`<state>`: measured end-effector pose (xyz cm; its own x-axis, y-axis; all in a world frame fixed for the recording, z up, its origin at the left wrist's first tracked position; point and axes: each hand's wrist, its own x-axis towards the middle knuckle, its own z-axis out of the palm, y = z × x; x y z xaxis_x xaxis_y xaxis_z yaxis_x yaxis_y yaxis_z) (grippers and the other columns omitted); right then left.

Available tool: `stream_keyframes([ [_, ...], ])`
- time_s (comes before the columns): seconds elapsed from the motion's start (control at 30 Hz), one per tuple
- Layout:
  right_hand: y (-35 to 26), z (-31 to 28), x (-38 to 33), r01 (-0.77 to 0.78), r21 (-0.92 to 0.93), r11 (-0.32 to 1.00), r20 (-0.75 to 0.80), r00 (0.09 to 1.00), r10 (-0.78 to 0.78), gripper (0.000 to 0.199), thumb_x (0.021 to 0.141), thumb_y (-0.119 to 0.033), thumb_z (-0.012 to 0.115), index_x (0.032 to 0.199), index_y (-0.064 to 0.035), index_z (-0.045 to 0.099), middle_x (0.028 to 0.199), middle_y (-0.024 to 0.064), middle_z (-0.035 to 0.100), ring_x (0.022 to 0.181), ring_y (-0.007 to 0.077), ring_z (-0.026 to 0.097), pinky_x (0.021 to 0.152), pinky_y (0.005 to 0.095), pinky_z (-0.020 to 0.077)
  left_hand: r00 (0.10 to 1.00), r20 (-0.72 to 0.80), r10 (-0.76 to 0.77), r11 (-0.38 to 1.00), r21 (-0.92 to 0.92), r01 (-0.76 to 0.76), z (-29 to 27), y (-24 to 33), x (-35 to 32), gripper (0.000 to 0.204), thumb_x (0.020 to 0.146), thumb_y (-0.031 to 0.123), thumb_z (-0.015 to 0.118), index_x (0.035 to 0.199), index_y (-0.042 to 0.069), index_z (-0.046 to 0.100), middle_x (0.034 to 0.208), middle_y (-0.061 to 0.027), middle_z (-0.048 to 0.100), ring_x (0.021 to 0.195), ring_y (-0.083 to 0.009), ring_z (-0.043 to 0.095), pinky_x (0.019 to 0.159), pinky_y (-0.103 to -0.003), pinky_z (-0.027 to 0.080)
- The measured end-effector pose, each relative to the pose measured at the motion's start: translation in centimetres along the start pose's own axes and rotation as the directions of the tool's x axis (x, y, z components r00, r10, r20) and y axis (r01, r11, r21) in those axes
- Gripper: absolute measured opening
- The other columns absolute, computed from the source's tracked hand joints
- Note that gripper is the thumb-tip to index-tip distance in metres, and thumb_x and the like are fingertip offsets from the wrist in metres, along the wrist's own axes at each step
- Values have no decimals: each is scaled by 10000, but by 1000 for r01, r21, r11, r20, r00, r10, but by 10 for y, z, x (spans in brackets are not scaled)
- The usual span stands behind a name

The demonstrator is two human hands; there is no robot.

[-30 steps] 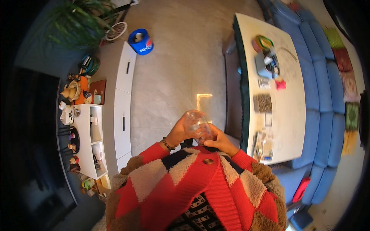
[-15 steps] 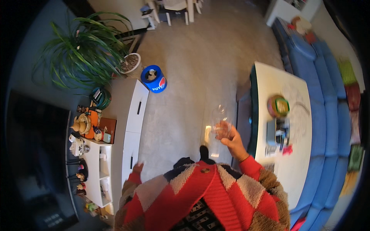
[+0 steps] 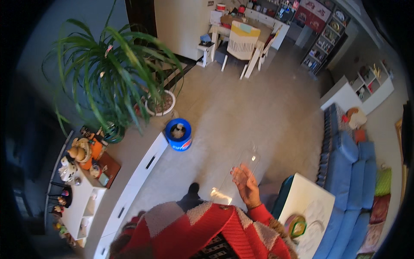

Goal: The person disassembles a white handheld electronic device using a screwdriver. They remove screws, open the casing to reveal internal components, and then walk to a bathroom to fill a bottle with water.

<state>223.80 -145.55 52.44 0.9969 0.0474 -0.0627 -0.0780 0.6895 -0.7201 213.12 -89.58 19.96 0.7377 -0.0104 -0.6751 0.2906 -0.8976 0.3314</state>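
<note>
My right hand (image 3: 247,188) is held out in front of me at the right, its red cuff behind it. The fingers curve round a see-through, bottle-shaped plastic container (image 3: 255,159), which slants up and away. Its edges are faint against the floor, so its exact outline is hard to read. My left hand does not show; only a dark red bit of sleeve (image 3: 134,218) is visible low on the left. Ahead and to the left, a round blue bin (image 3: 183,143) stands on the floor with some pale rubbish inside.
A white drawer cabinet (image 3: 137,175) runs along the left, with ornaments on it. Behind the bin stands a leafy potted plant (image 3: 125,73). On the right are a white low table (image 3: 313,193) and a blue sofa (image 3: 337,183). A white chair (image 3: 243,41) stands farther off.
My view has tilted up and shifted forward, showing the far dining area. The container stays in my right hand. My left hand has dropped out of sight, and one foot has stepped ahead.
</note>
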Motion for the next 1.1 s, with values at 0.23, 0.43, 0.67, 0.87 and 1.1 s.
stream_keyframes([
  [0.23,-59,-32,83,28,-113,993,-52,998,-34,816,786,-286,779,1454,-94,352,1399,137,478,1252,334,506,1004,437,426,794,-405,453,854,-59,-517,-219,276,247,406,924,454,543,874,59,626,973,-194,649,920,-390,614,766,-480,486],
  [0.43,-120,-112,191,-36,-251,967,-17,999,32,822,755,-140,787,1453,-116,354,1368,114,498,1245,310,510,1019,450,430,693,-525,495,687,-252,-682,-239,429,373,378,926,416,581,911,41,623,932,-204,650,888,-371,622,765,-454,484],
  [0.67,-187,-157,379,-134,-433,891,10,988,154,771,706,-59,769,1384,-93,403,1320,73,530,1216,244,524,967,370,427,972,29,233,972,-28,-233,-134,342,314,451,937,496,496,1003,85,671,879,-174,657,819,-373,608,727,-483,463],
  [0.87,-177,-146,555,-125,-543,830,195,943,269,727,728,36,749,1351,-68,388,1363,109,519,1252,237,504,971,366,420,965,102,-241,938,-230,259,-126,330,266,402,942,458,489,950,91,653,846,-151,634,783,-352,594,709,-469,467],
  [1.1,-138,-99,728,-162,-396,904,274,918,285,838,758,-82,728,1466,-104,280,1335,117,491,1222,292,521,958,406,477,966,46,-255,926,-277,257,-215,368,417,356,948,415,479,888,99,632,806,-124,608,742,-329,578,689,-453,471],
])
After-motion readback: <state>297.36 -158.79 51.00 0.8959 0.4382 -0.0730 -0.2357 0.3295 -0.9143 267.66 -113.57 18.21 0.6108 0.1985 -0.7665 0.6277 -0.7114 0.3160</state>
